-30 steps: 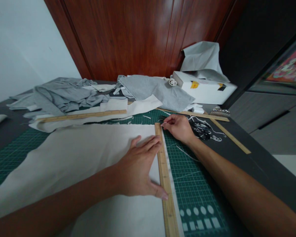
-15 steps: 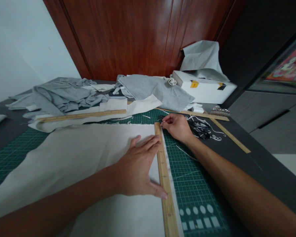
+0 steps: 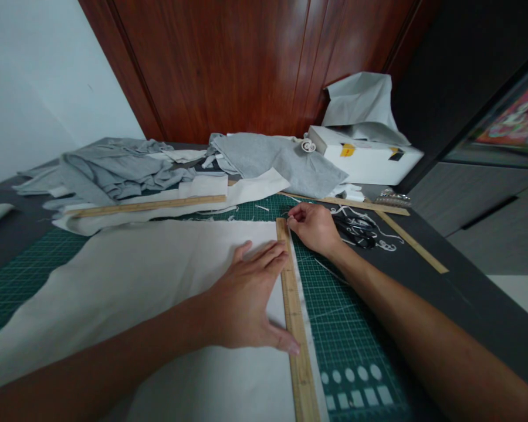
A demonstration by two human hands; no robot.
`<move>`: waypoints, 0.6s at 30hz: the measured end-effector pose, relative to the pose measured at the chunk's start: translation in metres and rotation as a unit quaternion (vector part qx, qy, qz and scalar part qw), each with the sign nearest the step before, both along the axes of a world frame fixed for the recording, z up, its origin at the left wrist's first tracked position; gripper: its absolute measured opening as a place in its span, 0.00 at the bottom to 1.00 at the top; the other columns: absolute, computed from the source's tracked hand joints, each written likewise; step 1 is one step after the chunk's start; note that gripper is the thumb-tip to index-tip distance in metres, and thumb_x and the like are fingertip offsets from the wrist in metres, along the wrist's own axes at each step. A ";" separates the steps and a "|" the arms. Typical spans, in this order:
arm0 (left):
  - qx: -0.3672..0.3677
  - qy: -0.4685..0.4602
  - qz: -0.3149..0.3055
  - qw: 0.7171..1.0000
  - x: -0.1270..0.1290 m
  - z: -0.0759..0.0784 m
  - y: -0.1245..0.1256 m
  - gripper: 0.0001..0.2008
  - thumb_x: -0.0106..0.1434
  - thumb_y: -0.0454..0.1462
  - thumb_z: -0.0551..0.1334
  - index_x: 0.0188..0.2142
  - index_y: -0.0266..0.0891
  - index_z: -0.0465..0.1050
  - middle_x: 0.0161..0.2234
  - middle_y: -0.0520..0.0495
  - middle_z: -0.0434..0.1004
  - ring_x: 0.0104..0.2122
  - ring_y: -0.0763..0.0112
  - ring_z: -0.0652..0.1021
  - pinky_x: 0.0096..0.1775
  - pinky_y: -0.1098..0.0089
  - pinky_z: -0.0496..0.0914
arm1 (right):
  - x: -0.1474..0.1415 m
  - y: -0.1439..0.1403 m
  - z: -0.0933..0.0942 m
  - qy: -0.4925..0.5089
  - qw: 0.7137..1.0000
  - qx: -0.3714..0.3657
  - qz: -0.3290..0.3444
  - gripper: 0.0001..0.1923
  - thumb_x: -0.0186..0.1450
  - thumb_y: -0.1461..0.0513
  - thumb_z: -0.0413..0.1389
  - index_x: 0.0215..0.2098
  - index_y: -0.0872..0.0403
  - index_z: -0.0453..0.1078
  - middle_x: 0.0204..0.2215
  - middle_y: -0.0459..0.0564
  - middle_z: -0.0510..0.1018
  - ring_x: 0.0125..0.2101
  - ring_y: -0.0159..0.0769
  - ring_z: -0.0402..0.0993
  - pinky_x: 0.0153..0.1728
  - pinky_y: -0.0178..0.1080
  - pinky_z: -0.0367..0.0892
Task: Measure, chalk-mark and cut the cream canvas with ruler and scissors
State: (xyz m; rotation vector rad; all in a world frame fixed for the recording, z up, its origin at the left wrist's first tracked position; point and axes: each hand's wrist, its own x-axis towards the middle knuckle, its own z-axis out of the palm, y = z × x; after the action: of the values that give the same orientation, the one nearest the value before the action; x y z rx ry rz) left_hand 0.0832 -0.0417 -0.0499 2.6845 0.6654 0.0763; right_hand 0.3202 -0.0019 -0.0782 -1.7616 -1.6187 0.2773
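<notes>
My left hand (image 3: pixel 250 299) is spread out, its fingertips and thumb pressing on a wooden ruler (image 3: pixel 295 305). That ruler lies lengthwise along the right edge of a large white cloth (image 3: pixel 158 281), with a narrow strip of cloth showing beyond it. At the ruler's far end, my right hand (image 3: pixel 314 225) has its thumb and fingers pinched together by the cloth's corner. Whatever sits in the pinch is too small to make out. Beneath the cloth is a green cutting mat (image 3: pixel 338 316) with a printed grid.
Black-handled scissors (image 3: pixel 356 231) lie among white cords right of my right hand. Behind are another wooden ruler (image 3: pixel 149 206), grey fabric (image 3: pixel 277 161) and a white box (image 3: pixel 365 161). A wooden strip (image 3: pixel 413 243) lies at the right on the dark table (image 3: pixel 449 305).
Both hands, the ruler and the cloth stay practically where they were. The whole view has shifted by only a few pixels.
</notes>
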 end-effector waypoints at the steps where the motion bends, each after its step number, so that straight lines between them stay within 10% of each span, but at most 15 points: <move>1: -0.002 -0.004 -0.002 1.000 0.000 0.000 0.000 0.65 0.51 0.69 0.70 0.75 0.32 0.53 0.78 0.27 0.46 0.77 0.37 0.53 0.73 0.34 0.40 | 0.000 0.000 0.000 0.001 1.000 -0.003 0.005 0.08 0.73 0.59 0.65 0.39 0.56 0.77 0.31 0.43 0.81 0.31 0.34 0.80 0.37 0.41 0.78; 18: 0.001 0.002 -0.002 1.000 -0.001 0.000 0.000 0.66 0.51 0.68 0.70 0.76 0.31 0.52 0.78 0.27 0.46 0.77 0.37 0.52 0.73 0.35 0.39 | 0.002 -0.018 0.004 -0.009 0.999 -0.033 0.041 0.08 0.74 0.60 0.65 0.38 0.56 0.76 0.29 0.41 0.79 0.28 0.32 0.78 0.32 0.37 0.77</move>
State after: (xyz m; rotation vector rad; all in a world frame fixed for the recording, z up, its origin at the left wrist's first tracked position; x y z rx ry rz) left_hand 0.0820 -0.0420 -0.0498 2.6881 0.6619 0.0703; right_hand 0.3221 -0.0199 -0.0743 -1.7536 -1.7151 0.3562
